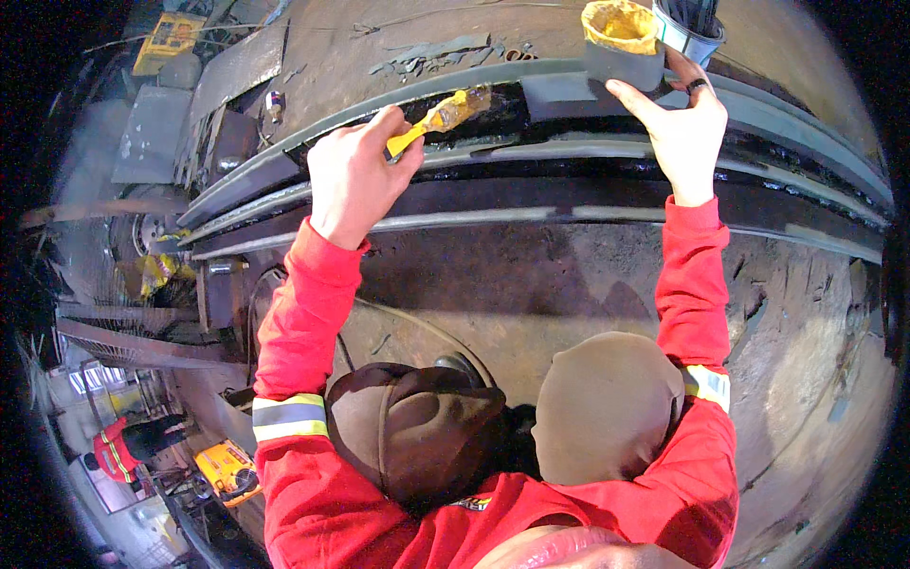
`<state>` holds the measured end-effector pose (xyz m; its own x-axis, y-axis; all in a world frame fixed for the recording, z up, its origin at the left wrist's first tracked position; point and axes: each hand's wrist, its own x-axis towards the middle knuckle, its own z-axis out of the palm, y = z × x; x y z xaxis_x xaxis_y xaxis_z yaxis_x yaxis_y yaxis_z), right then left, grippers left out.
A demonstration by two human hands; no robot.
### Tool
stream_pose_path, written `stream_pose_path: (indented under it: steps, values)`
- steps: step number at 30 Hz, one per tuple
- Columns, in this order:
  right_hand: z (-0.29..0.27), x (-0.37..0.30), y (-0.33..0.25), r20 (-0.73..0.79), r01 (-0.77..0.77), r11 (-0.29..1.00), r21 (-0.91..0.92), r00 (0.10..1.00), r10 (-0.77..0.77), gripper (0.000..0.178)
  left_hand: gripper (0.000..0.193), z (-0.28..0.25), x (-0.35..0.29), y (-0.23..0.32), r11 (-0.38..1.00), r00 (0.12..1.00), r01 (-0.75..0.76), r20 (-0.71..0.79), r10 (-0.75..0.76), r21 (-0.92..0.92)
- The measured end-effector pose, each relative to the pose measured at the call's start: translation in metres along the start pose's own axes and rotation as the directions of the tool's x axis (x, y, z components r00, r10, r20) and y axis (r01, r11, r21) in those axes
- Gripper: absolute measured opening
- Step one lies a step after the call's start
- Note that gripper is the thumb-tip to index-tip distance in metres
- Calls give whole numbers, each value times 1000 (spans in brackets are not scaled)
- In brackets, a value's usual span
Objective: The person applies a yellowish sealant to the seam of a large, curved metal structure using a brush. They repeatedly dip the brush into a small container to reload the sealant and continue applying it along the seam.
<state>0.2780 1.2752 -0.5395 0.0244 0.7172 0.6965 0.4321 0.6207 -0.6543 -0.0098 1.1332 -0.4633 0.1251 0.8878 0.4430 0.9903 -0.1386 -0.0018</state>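
My left hand (355,175) is closed around the yellow handle of a paintbrush (444,116). The brush's smeared bristles lie against a wet-looking black stretch of a long steel beam (559,95). My right hand (687,133) grips a dark paint cup (624,64) from its near side, thumb and fingers spread about its lower part. Yellow, crusted lining covers the cup's rim and inside; how full it is I cannot tell. Below the brush, the grey flanges and dark web of the steelwork run across in front of my knees.
Just behind the cup stands a pale bucket (690,43) of dark sticks or rods. Flat scraps (441,59) litter the ground beyond the beam. At left are metal plates (150,133) and a yellow case (169,43). A hose (427,327) curves near my knees; another person (118,453) is far left.
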Motion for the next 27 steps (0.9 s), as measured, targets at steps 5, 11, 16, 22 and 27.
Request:
stream_pose_path:
  steps: [5, 11, 16, 22, 27]
  values:
    - [0, -1, 6, 33, -18, 999, -42, 999, 20, 65, 17, -9, 2, -3, 993, 999, -42, -23, 40, -110]
    - [8, -3, 4, 35, -40, 998, -41, 999, 41, 67, 18, 25, 9, -11, 980, 977, -183, 93, 189, -76]
    - [5, -6, 8, 23, -86, 994, -63, 996, 87, 66, 19, 17, -2, -7, 989, 990, -78, 130, 61, 125]
    - [2, -4, 4, 52, -80, 994, -71, 995, 84, 66, 13, -17, -13, -21, 993, 987, -115, 116, 112, 21]
    - [5, -5, 0, 33, -98, 995, -11, 995, 98, 66, 13, 17, 1, -9, 972, 967, -231, 97, 234, -44]
